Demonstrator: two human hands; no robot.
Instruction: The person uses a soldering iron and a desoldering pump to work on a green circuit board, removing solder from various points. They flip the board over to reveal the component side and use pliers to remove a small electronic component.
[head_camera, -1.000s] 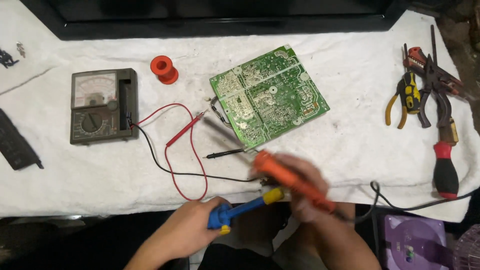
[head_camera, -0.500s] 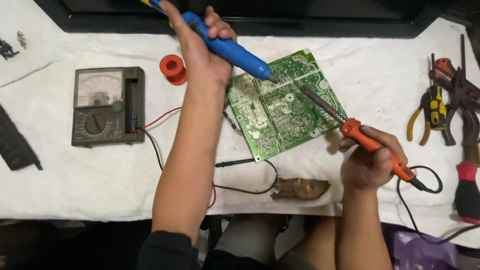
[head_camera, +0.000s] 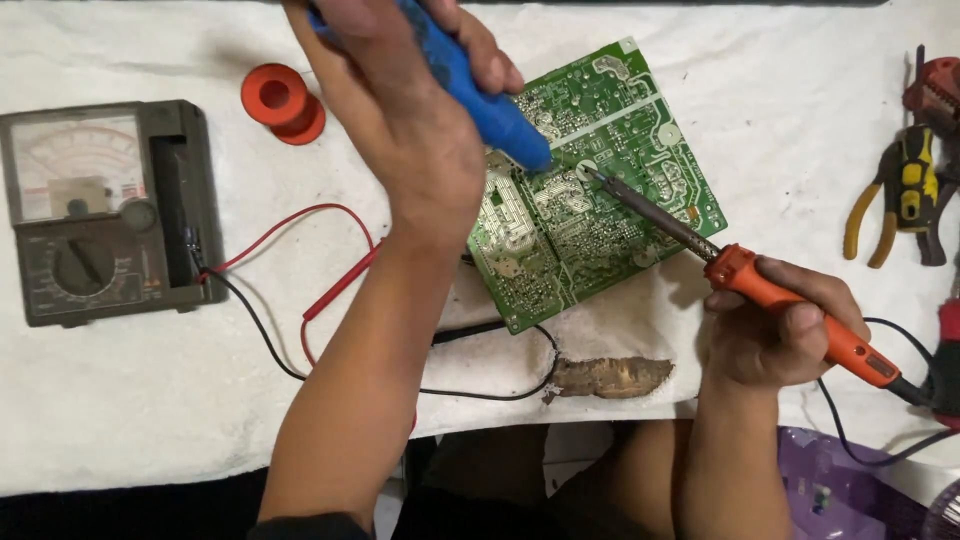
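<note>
The hot iron (head_camera: 790, 305) is held by the right hand (head_camera: 775, 335), the blue pump (head_camera: 470, 85) by the left hand (head_camera: 410, 130); both tips are set on the green board (head_camera: 590, 190), so the joint work is judged begun, not done.

Grey analog meter (head_camera: 105, 210), pale dial window (head_camera: 70, 165), far left; perhaps labelled.

One head-worn camera looks steeply down, close over the white cloth-covered table (head_camera: 150, 420).

Bright, even overhead light; soft shadows under the left hand (head_camera: 420, 120) on the white cloth (head_camera: 150, 400); sharp focus, slight motion blur.
</note>
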